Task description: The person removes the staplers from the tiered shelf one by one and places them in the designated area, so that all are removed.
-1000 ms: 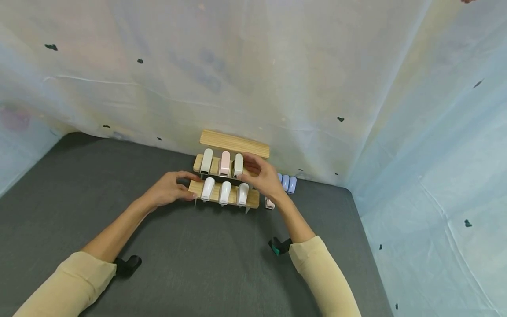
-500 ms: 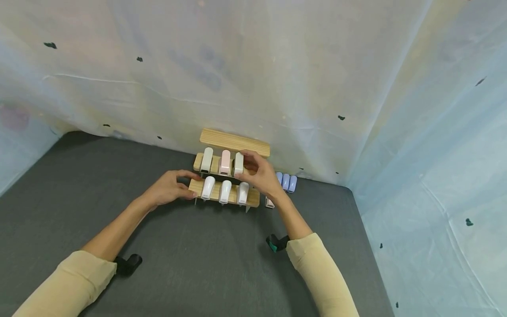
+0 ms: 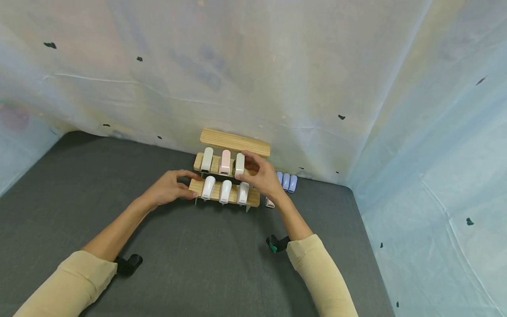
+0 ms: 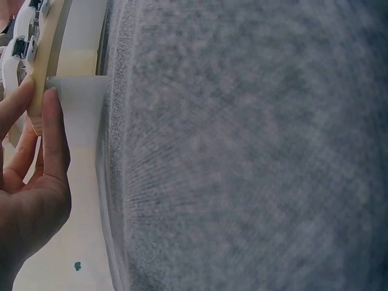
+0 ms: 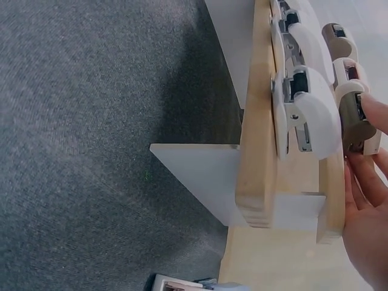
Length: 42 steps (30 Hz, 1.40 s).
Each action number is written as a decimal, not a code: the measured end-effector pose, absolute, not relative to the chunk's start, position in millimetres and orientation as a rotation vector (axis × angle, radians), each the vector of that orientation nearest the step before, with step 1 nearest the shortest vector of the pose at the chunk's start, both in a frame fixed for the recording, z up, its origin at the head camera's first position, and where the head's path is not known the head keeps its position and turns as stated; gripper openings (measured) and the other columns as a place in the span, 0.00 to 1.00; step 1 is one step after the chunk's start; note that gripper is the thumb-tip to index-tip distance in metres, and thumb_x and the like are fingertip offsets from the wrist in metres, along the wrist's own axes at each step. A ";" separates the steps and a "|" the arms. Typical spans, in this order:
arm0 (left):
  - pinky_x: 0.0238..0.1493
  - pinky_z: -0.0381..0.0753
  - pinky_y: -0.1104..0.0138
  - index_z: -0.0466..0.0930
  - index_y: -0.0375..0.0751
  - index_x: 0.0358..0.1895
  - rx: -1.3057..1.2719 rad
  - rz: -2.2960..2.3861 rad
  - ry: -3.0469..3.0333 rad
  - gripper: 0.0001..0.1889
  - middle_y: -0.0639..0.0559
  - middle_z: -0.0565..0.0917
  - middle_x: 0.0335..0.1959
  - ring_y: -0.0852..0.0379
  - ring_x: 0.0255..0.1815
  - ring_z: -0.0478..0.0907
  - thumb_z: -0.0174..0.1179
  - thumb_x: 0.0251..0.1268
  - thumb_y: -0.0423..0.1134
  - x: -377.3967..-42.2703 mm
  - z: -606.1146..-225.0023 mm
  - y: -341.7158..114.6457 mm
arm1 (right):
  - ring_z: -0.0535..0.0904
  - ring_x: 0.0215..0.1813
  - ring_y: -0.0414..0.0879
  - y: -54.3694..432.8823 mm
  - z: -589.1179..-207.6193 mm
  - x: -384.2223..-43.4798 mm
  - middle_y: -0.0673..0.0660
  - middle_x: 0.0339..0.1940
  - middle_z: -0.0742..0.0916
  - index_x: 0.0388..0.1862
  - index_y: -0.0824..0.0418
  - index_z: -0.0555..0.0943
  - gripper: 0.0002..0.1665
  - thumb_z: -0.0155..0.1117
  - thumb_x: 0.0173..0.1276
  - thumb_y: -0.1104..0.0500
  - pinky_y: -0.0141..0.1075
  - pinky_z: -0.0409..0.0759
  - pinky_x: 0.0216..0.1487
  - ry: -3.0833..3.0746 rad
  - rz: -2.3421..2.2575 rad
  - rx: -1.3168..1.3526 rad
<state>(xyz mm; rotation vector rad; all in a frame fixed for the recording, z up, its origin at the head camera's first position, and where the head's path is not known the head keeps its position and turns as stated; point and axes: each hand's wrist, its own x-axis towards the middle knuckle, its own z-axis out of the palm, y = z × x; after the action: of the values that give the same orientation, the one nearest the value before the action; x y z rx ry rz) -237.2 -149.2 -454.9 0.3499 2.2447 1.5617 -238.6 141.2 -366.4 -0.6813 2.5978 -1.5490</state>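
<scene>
A tiered wooden rack (image 3: pixel 235 141) stands by the back wall. My left hand (image 3: pixel 168 188) pinches the left end of its lowest shelf (image 4: pixel 43 60), thumb and fingers on opposite faces. My right hand (image 3: pixel 261 176) grips a pale grey stapler (image 3: pixel 239 164) at the right of the middle shelf. In the right wrist view my thumb rests on this stapler's dark end (image 5: pixel 354 121), with other fingers beneath. Left of it sit a pink stapler (image 3: pixel 225 162) and a pale greenish-grey stapler (image 3: pixel 207 159). Three white staplers line the lowest shelf, the nearest to my right hand being this white stapler (image 3: pixel 243 193).
Blue staplers (image 3: pixel 286 181) lie right of the rack, partly behind my right wrist. A pinkish stapler (image 3: pixel 270 202) is in front of them, partly hidden. Dark grey cloth (image 3: pixel 190 264) covers the table, and a pale sheet (image 3: pixel 237 66) hangs behind.
The pale grey stapler in my right hand has shifted very slightly right along the middle shelf. My left hand stays at the lowest shelf's end.
</scene>
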 end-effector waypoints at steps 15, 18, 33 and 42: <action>0.47 0.80 0.52 0.71 0.37 0.68 0.348 1.578 2.228 0.32 0.39 0.86 0.44 0.46 0.42 0.86 0.71 0.60 0.37 -237.0 -455.8 -153.5 | 0.76 0.63 0.64 156.4 -372.8 -235.2 0.69 0.62 0.78 0.74 0.65 0.66 0.41 0.72 0.64 0.66 0.54 0.72 0.62 2.552 -1.595 -0.653; 0.47 0.80 0.53 0.71 0.36 0.68 0.349 1.582 2.227 0.32 0.38 0.85 0.45 0.47 0.42 0.86 0.71 0.60 0.37 -236.7 -455.5 -154.0 | 0.76 0.62 0.63 163.4 -384.7 -240.6 0.68 0.62 0.79 0.75 0.61 0.66 0.42 0.73 0.63 0.65 0.54 0.73 0.62 2.562 -1.604 -0.651; 0.45 0.79 0.56 0.72 0.36 0.67 0.345 1.572 2.253 0.32 0.39 0.86 0.44 0.49 0.39 0.85 0.72 0.59 0.38 -236.4 -454.6 -155.0 | 0.78 0.59 0.56 194.5 -395.9 -237.3 0.59 0.61 0.80 0.74 0.53 0.69 0.42 0.75 0.62 0.61 0.48 0.75 0.60 2.621 -1.607 -0.618; 0.46 0.80 0.54 0.71 0.35 0.68 0.349 1.570 2.244 0.33 0.40 0.86 0.42 0.48 0.41 0.86 0.72 0.60 0.38 -236.0 -455.4 -154.8 | 0.78 0.59 0.60 196.9 -373.4 -217.7 0.67 0.60 0.80 0.74 0.63 0.67 0.41 0.72 0.62 0.68 0.50 0.76 0.59 2.640 -1.576 -0.588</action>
<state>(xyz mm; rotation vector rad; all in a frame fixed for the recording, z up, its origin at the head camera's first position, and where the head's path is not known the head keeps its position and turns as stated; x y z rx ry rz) -236.0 -154.8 -455.4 0.3493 2.2440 1.5703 -217.7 196.9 -373.4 -0.5880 2.6405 -1.5760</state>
